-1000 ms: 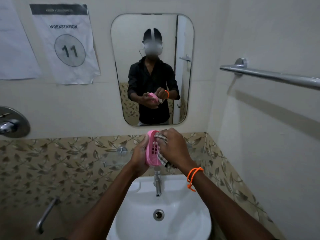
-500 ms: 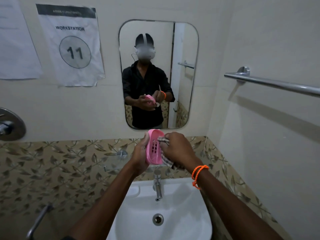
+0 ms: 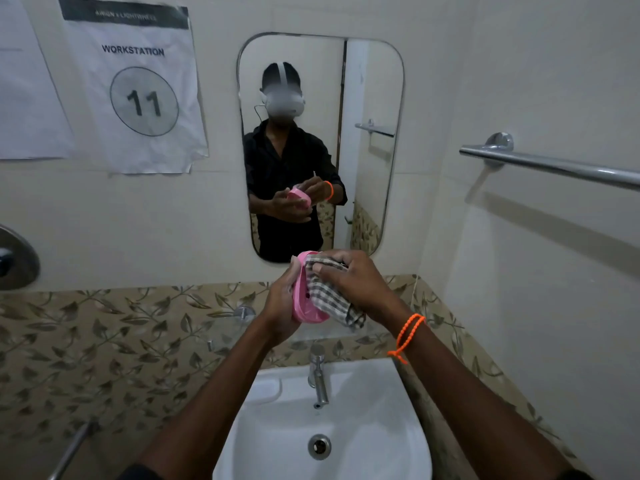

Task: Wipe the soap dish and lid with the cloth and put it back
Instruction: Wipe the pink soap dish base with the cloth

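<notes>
Both hands are up in front of the person, close together, above the sink. Left hand [image 3: 282, 308] curls its fingers round the back of a pink soap dish [image 3: 304, 306] and holds it on its side, so the open face looks toward the right hand. Right hand [image 3: 353, 282] is just beside it, with its fingers and thumb bent round a checked cloth [image 3: 327, 292]. That hand presses the cloth onto the open face of the dish. One end of the cloth hangs down under the right hand. An orange string band [image 3: 407, 332] sits on the right wrist.

Below the hands is a white sink [image 3: 381, 427] with a silver tap [image 3: 318, 375] at its back edge. Behind the hands, on the wall, hangs a mirror [image 3: 374, 98]. It shows the person in a dark shirt holding the pink dish. Far to the left of the left hand is a paper sign [image 3: 138, 84] that says WORKSTATION 11. Off to the right of the right hand, a shiny towel bar [image 3: 554, 166] runs along the side wall.
</notes>
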